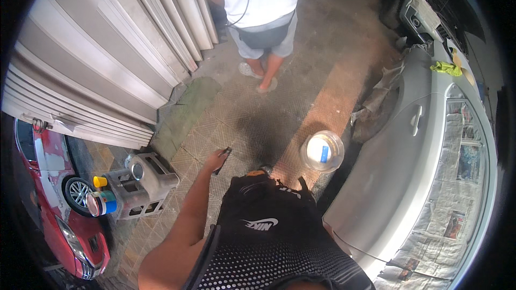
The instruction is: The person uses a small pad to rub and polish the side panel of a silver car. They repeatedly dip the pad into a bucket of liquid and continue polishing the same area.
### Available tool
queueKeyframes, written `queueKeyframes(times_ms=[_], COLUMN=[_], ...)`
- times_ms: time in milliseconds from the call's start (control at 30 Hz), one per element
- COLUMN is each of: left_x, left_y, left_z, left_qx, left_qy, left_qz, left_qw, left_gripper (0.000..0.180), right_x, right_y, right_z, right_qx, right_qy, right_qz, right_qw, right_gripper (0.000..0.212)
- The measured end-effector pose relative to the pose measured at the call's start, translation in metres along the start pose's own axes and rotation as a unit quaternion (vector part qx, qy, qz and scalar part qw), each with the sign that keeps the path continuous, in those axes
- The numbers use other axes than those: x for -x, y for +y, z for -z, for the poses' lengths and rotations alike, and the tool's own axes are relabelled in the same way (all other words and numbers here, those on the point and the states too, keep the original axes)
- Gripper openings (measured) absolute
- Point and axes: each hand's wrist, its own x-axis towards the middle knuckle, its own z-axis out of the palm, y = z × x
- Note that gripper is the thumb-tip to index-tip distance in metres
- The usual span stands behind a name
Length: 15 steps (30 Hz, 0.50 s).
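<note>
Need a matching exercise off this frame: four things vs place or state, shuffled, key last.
1. Slim dark object
2. Clear round plastic tub
3. Bright yellow-green cloth
4. Small yellow cup

A. On the silver-grey car
B. Beside a round blue-sided can
C. In the person's left hand
D. Blue rectangle showing inside

Pairs: 1-C, 2-D, 3-A, 4-B

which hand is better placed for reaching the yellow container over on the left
Probably the left: the left hand is out on the same side as the yellow container, though it is holding a small dark object. The right hand is not in view, so its position can't be judged.
</note>
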Motion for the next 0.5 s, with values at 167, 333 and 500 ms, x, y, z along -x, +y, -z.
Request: queueKeyframes(times_ms=[167,333,500], left_x=[0.033,0.061,0.055], left_y=[-0.102,-0.142,-0.147], left_z=[-0.019,-0.012,-0.023], left_qx=[-0.097,-0.071,0.002], left_qy=[-0.066,-0.106,-0.072], left_qz=[0.083,0.149,0.152], left_qw=[0.990,0.981,0.986], left_gripper=[0.045,0.042,0.043], right_x=[-0.020,-0.025,-0.035], right_y=[-0.091,-0.163,-0.162], right_z=[-0.012,-0.035,-0.037], right_qx=[-0.007,0.040,0.045], right_qy=[0.029,0.038,0.023], right_qz=[0.096,0.174,0.129], right_qw=[0.995,0.983,0.990], right_gripper=[0.036,0.035,0.032])
